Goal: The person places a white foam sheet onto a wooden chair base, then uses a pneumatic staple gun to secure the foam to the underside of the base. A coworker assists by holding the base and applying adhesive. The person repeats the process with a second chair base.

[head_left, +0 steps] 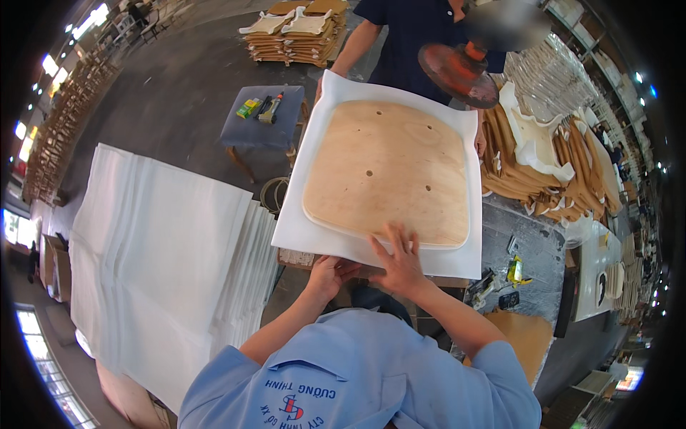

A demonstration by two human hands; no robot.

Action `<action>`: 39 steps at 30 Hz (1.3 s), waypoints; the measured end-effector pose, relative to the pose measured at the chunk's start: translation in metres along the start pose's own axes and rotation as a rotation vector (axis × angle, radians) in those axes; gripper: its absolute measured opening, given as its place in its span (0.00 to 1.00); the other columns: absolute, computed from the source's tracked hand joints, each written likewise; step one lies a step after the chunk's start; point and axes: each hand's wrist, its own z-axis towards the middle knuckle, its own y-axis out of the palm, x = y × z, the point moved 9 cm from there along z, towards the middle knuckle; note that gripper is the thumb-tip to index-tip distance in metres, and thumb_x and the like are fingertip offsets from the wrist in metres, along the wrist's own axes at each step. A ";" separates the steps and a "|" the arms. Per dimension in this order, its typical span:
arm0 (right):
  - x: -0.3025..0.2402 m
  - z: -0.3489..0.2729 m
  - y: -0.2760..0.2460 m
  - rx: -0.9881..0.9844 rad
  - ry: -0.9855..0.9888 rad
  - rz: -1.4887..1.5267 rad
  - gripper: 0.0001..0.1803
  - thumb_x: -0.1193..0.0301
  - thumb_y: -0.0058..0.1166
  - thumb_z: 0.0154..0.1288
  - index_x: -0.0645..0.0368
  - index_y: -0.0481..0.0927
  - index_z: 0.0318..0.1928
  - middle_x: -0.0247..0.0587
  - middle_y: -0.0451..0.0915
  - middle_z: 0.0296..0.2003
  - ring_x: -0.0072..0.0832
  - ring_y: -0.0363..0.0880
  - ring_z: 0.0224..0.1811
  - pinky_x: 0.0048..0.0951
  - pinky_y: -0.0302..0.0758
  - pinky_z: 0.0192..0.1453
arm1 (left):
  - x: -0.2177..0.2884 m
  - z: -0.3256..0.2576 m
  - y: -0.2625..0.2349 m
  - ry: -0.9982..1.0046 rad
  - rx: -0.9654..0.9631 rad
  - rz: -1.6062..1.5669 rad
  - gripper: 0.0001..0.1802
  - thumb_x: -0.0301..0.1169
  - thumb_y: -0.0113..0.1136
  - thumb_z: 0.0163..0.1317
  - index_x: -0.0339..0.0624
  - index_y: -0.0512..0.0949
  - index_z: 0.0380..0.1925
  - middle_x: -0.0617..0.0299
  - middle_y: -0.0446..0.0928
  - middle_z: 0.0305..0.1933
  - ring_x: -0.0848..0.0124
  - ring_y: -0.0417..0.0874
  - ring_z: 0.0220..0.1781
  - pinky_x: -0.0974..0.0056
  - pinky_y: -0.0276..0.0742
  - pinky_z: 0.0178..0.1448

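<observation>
My left hand (330,275) hides its fingertips under the white foam sheet (314,222); the co-worker's face is blurred, their hands mostly behind the sheet.

Right hand (401,263) flat, fingers spread, left hand (327,276) curled, grip unclear

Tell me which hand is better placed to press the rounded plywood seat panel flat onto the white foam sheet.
Probably the right hand: it lies spread on the near edge of the rounded plywood seat panel. The left hand sits lower, at the near edge of the white foam sheet, off the panel.
</observation>
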 end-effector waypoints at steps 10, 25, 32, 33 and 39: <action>0.006 0.050 -0.001 0.157 -0.097 0.039 0.28 0.67 0.74 0.63 0.42 0.88 0.65 0.48 0.73 0.76 0.50 0.69 0.79 0.59 0.63 0.77 | 0.000 0.004 0.000 0.038 0.047 0.241 0.21 0.45 0.64 0.82 0.35 0.82 0.54 0.52 0.91 0.47 0.60 0.96 0.43 0.59 0.91 0.47; 0.007 0.060 0.022 0.169 -0.209 -0.269 0.47 0.74 0.75 0.54 0.40 0.79 0.77 0.51 0.68 0.81 0.50 0.63 0.84 0.63 0.62 0.74 | 0.004 -0.002 0.021 0.356 -0.062 0.565 0.23 0.43 0.62 0.83 0.30 0.87 0.39 0.55 0.91 0.38 0.68 0.93 0.40 0.63 0.86 0.48; 0.001 0.069 0.018 0.126 -0.194 -0.186 0.42 0.76 0.69 0.60 0.40 0.79 0.77 0.50 0.66 0.82 0.51 0.63 0.84 0.70 0.62 0.74 | 0.004 0.002 0.008 0.370 -0.060 0.518 0.22 0.43 0.61 0.83 0.31 0.86 0.42 0.54 0.91 0.40 0.64 0.94 0.41 0.61 0.88 0.50; 0.002 0.069 0.020 0.113 -0.180 -0.180 0.44 0.75 0.70 0.60 0.39 0.77 0.78 0.50 0.65 0.83 0.51 0.62 0.85 0.72 0.61 0.75 | -0.001 0.003 0.010 0.316 -0.061 0.442 0.21 0.44 0.61 0.83 0.32 0.85 0.45 0.53 0.91 0.41 0.63 0.94 0.41 0.60 0.89 0.50; 0.019 0.044 0.008 -0.101 -0.004 -0.082 0.54 0.75 0.70 0.61 0.41 0.62 0.87 0.54 0.54 0.87 0.58 0.48 0.91 0.82 0.48 0.83 | -0.046 0.003 0.033 -0.064 -0.131 0.287 0.28 0.48 0.65 0.81 0.34 0.77 0.65 0.51 0.87 0.57 0.53 0.94 0.50 0.49 0.92 0.55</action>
